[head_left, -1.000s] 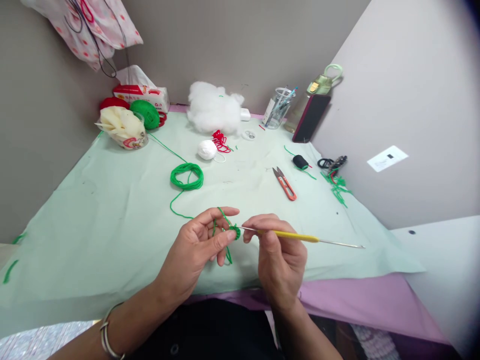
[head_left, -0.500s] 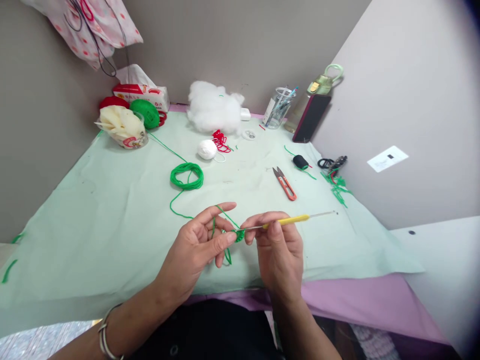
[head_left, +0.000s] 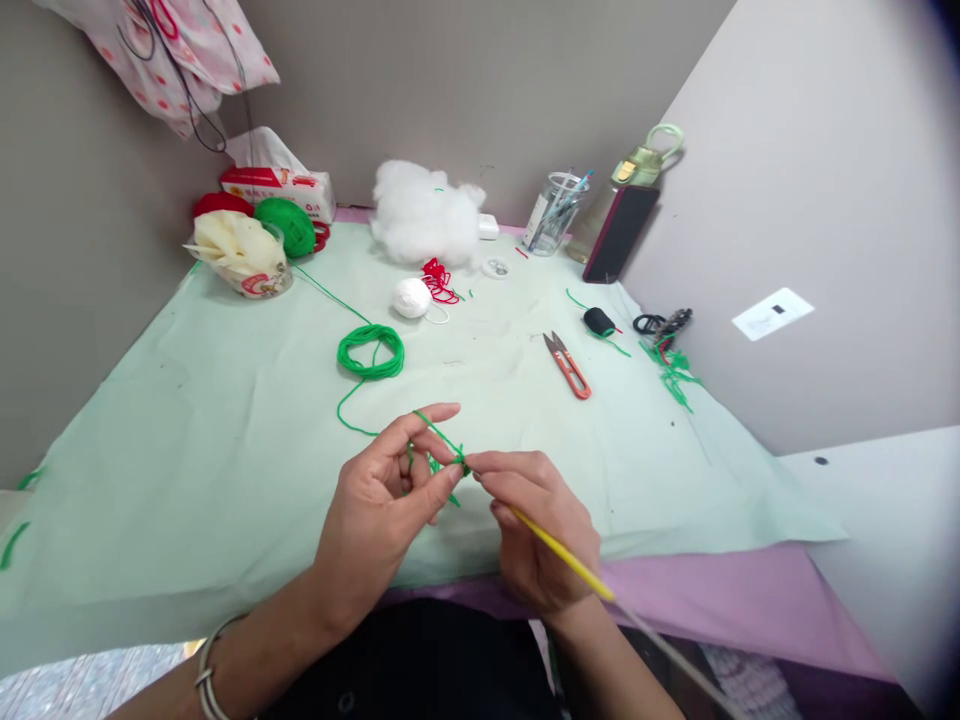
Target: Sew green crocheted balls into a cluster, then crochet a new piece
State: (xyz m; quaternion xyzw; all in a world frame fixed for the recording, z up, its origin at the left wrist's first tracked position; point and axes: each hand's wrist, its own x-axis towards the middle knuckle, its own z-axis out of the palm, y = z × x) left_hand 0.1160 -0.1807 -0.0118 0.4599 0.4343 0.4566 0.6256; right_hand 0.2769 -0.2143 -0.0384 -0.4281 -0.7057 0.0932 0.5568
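Between thumb and fingers, my left hand (head_left: 390, 480) pinches a small green crochet piece (head_left: 462, 464), mostly covered by the fingertips. Green yarn (head_left: 439, 434) runs from that piece over the raised left index finger. My right hand (head_left: 541, 520) holds a yellow-handled crochet hook (head_left: 564, 556), whose shaft slants down to the right across the forearm. The right index fingertip touches the edge of the green piece. Whether the hook's near tip is in the stitches is hidden by the fingers. A loose coil of green yarn (head_left: 370, 352) lies beyond my left hand.
Orange-handled thread snips (head_left: 568, 366) lie beyond my right hand. Farther back are a white yarn ball (head_left: 412, 298), white stuffing (head_left: 427, 215), a jar of pens (head_left: 553, 220), a phone (head_left: 621, 234) against a bottle, and a tissue box (head_left: 281, 190). Green scraps (head_left: 677, 378) lie at right.
The crochet hook has swung from nearly level to slanting down rightward. My right hand has turned, its index finger now stretched to the green piece. My left hand shifted slightly left.
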